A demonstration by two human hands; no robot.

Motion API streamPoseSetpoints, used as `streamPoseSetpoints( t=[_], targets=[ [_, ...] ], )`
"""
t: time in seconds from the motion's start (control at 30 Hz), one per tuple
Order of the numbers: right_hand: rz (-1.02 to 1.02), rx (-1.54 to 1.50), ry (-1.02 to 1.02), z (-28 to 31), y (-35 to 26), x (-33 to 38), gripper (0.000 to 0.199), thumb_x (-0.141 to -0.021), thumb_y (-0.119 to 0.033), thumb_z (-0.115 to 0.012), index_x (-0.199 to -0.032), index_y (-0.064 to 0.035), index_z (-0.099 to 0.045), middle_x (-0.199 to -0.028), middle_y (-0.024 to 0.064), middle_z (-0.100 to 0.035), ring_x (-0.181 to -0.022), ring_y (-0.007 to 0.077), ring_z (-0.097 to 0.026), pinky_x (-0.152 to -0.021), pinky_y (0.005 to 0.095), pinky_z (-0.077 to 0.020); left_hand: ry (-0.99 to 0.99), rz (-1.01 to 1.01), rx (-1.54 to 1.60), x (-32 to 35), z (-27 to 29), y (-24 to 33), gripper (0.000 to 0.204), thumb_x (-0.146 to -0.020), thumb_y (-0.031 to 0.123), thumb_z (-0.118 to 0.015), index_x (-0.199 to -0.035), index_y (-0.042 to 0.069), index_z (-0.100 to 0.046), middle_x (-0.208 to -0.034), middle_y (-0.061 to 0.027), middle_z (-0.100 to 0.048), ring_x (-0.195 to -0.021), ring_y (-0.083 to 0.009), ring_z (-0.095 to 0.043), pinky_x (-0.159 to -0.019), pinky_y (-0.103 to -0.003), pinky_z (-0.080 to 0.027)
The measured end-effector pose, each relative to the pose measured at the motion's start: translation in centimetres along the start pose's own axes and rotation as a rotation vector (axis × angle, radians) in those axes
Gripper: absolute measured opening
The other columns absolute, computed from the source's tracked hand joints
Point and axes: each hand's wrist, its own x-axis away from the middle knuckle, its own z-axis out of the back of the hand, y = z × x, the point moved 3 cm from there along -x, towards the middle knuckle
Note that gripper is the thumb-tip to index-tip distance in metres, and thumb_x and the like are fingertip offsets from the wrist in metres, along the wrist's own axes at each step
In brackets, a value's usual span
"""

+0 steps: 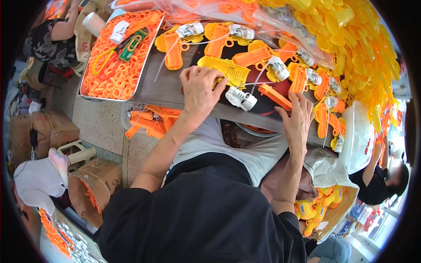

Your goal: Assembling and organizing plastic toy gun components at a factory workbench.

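Left hand [199,90] presses flat, fingers spread, on the yellow ribbed plastic toy shell [224,70] at the bench's middle, pinning it steady; right hand [297,120] rests open-palmed beside a loose orange plastic strip [274,96], gripping nothing

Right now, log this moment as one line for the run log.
left hand: palm down on yellow toy shell | right hand: flat at table edge, fingertips by orange piece | white motor unit: lying between hands
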Motion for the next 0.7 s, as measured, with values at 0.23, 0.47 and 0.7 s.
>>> streamPoseSetpoints(
  t=[0.23,0.47,0.7],
  targets=[
    [0.104,-0.001,0.012,-1.4,1.5,0.7,0.03,-0.082,-0.011,-0.076,-0.111,-0.0072,-0.069,-0.124,0.0075,-0.06,-0.115,0.029,-0.054,-0.099,0.0438,-0.0396,0.011,0.049,-0.019,-0.5,-0.5,0.4,0.014,-0.082,0.022,-0.08,-0.084,0.011,-0.07,-0.086,0.0005,-0.068,-0.094,-0.0216,-0.059,-0.096,-0.043,-0.034],
    [0.168,-0.276,0.184,1.2,-3.7,-4.9,0.022,-0.08,0.002,-0.068,-0.101,-0.0057,-0.065,-0.104,0.0091,-0.066,-0.1,0.0308,-0.064,-0.089,0.0403,-0.0481,-0.032,0.052,-0.092,-0.5,-1.3,0.6,0.013,-0.082,0.019,-0.077,-0.082,0.01,-0.067,-0.089,-0.0026,-0.066,-0.094,-0.0246,-0.058,-0.096,-0.045,-0.034],
    [0.586,-0.351,0.587,-0.9,-8.3,-3.1,0.028,-0.08,-0.003,-0.067,-0.108,-0.0045,-0.065,-0.109,0.0084,-0.065,-0.1,0.0299,-0.065,-0.08,0.0417,-0.0533,-0.076,0.375,0.577,-0.1,3.0,0.6,0.037,-0.094,0.03,-0.072,-0.121,0.007,-0.064,-0.104,-0.0059,-0.066,-0.108,-0.0189,-0.059,-0.092,-0.037,-0.042]
  ],
)
